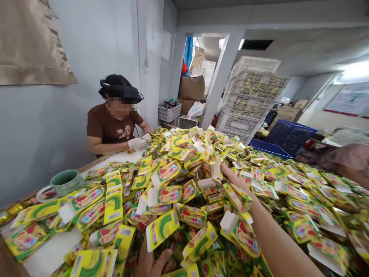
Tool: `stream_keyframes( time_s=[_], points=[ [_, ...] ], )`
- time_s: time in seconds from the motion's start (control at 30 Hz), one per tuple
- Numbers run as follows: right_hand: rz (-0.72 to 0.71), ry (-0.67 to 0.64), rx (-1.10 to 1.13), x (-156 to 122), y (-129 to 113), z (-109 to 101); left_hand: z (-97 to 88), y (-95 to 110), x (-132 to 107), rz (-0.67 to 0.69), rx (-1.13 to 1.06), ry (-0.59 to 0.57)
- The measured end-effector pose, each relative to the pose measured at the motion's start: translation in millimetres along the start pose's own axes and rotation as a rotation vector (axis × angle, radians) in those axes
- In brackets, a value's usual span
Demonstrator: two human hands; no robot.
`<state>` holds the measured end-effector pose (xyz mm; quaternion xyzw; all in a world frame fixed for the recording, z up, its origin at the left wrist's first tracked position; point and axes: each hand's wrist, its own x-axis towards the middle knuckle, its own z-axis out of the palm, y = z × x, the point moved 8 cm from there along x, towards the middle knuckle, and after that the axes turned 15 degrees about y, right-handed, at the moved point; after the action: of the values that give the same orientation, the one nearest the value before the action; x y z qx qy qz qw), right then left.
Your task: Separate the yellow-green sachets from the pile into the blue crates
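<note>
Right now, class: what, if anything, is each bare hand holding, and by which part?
It cannot be told: yellow-and-green cartons partly hide the left hand and right hand, so no hold shows clearly.

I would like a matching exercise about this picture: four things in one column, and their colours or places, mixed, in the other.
1. Mug
2. Left hand
3. Stacked crates
4. Small boxes

A. White, in the background
B. Mostly yellow, in a heap
C. Green, near the left wall
D. At the picture's bottom edge

Pairs: 1-C, 2-D, 3-A, 4-B
</note>
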<state>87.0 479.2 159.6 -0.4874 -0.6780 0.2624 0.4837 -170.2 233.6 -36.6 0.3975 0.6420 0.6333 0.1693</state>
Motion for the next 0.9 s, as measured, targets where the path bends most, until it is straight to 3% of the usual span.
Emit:
stream_keyframes(
  time_s=[0.1, 0.23, 0.37, 0.5, 0.63, 0.8, 0.9],
  points=[
    [-0.079, -0.103, -0.098, -15.0, -19.8, 34.2, 0.8, 21.0, 5.1, -0.165, -0.132, -0.031],
    [-0.081, -0.133, -0.133, -43.4, -32.7, 67.0, -9.9, 48.8, 16.2, -0.191, -0.125, 0.08],
    [-0.104, -0.103, -0.196, -69.5, -46.0, 78.7, -28.7, 59.9, 15.8, -0.08, -0.143, 0.271],
    [-0.314, -0.148, -0.381, -98.9, -71.7, 84.1, -50.6, 67.4, 6.2, 0.033, -0.112, 0.385],
    [-0.421, -0.176, -0.536, -134.5, -87.3, 84.3, -65.3, 81.3, 0.5, 0.199, 0.017, 0.399],
    [-0.469, -0.198, -0.605, -173.7, -102.5, 89.2, -69.4, 89.8, 2.2, 0.424, 0.255, 0.389],
    [-0.503, -0.149, -0.573, -185.8, -116.3, 77.3, -72.4, 99.5, -8.4, 0.565, 0.356, 0.384]
  ],
)
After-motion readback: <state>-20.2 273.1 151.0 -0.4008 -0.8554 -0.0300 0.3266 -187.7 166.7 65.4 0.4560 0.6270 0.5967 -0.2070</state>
